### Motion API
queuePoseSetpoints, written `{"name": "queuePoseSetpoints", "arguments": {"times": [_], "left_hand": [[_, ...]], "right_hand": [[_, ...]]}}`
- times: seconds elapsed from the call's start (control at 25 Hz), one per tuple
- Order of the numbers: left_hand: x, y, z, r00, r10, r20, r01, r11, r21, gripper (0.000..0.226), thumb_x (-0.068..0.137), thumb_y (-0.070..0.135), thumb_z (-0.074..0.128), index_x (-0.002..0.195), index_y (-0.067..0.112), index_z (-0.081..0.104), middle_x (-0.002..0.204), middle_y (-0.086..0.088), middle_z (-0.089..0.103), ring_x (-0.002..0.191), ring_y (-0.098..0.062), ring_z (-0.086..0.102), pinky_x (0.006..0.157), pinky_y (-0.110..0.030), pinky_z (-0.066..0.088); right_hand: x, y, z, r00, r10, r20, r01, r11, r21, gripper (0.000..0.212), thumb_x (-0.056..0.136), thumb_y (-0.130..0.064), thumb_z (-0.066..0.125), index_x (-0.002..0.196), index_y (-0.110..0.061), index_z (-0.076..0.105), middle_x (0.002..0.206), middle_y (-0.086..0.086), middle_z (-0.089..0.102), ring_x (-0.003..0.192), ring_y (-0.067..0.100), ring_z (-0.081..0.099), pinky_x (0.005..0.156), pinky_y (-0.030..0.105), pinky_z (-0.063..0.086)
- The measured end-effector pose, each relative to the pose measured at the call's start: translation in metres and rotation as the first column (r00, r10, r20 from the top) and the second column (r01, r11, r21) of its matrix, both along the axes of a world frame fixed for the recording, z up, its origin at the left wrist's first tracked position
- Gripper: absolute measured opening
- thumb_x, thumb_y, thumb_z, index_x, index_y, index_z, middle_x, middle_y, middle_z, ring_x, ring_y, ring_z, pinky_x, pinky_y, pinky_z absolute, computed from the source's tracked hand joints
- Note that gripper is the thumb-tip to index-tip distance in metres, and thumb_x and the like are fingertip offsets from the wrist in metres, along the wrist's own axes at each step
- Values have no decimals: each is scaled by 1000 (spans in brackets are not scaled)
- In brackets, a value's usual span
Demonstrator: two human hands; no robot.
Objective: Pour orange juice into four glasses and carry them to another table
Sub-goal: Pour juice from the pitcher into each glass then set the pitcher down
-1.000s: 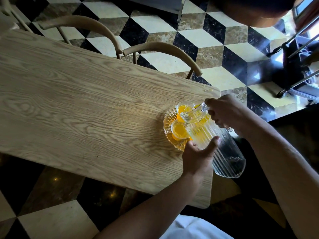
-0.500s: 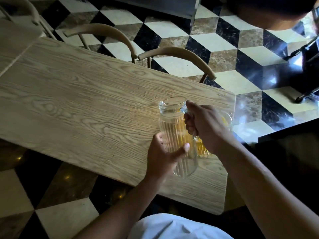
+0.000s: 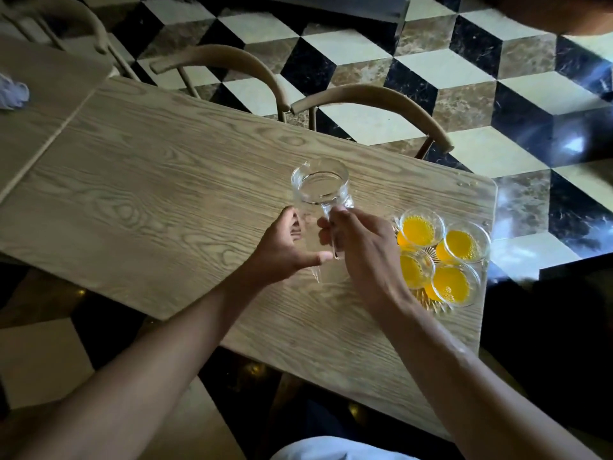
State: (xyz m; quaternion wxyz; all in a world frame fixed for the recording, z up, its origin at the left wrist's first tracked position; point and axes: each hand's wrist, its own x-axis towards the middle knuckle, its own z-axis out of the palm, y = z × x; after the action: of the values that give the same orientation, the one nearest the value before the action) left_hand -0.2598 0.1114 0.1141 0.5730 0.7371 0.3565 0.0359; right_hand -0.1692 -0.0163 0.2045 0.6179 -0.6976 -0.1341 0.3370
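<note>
The wooden worktop point(image 3: 139, 200) fills the middle of the picture. A clear glass jug point(image 3: 320, 194) stands on it near the centre. At the right, a glass tray point(image 3: 441, 308) sits on it, holding four glasses of juice point(image 3: 442, 257).

Both forearms were bare from wrist to elbow, with no sleeve, watch, bracelet or ring visible on either. The left hand point(image 3: 285, 249) and the right hand point(image 3: 363, 250) wore no gloves. Below the hands, at the bottom edge of the view between the two arms, a patch of pale, whitish garment point(image 3: 335, 449) showed, its cloth smooth and unmarked. Details finer than that were lost in dim light.
</note>
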Motion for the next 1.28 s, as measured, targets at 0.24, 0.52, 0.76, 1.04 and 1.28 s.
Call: {"name": "queuePoseSetpoints", "arguments": {"times": [0.24, 0.52, 0.76, 1.04, 1.28], "left_hand": [[42, 67, -5, 933, -342, -112, 356, 923, 146, 96, 52, 36, 101, 132, 17, 52, 129, 1, 67, 125, -13, 64, 115, -35, 47], [82, 106, -18, 846, -521, -116, 531, 801, 277, 89, 56, 22, 101, 131, 15, 54, 122, 8, 66, 114, 9, 61, 100, -13, 45], [94, 110, -30, 806, -584, -95, 573, 728, 378, 85, 55, 42, 91, 129, 16, 56, 121, 8, 65, 117, -14, 66, 104, -41, 53], [98, 111, -38, 798, -593, -113, 580, 701, 414, 80, 58, 34, 92, 128, 14, 58, 122, 3, 67, 115, -12, 67, 101, -40, 54], [97, 112, -40, 796, -595, -107, 579, 700, 417, 84, 56, 42, 92, 129, 17, 56, 122, 8, 66, 114, -10, 66, 102, -37, 54]], "right_hand": [[-3, -1, -30, 997, -18, 72, 18, 1000, 9, 30, 103, -25, 55, 91, -8, 76, 83, -1, 75, 79, 9, 68, 71, 11, 46], [16, 11, -54, 981, -19, 195, 17, 1000, 11, 25, 99, -33, 61, 100, -14, 79, 93, 4, 75, 91, 24, 71, 82, 48, 55], [21, 17, -68, 974, -15, 225, 13, 1000, 9, 19, 97, -27, 68, 106, -17, 81, 91, -11, 74, 83, -1, 66, 72, 16, 46], [18, 17, -72, 960, -2, 279, 6, 1000, -13, 18, 97, -25, 69, 106, -16, 81, 100, -9, 76, 95, -1, 69, 79, 16, 51], [20, 17, -71, 968, -20, 250, 26, 999, -19, 19, 96, -25, 69, 110, -17, 80, 102, -9, 77, 96, -2, 70, 81, 16, 53]]}}
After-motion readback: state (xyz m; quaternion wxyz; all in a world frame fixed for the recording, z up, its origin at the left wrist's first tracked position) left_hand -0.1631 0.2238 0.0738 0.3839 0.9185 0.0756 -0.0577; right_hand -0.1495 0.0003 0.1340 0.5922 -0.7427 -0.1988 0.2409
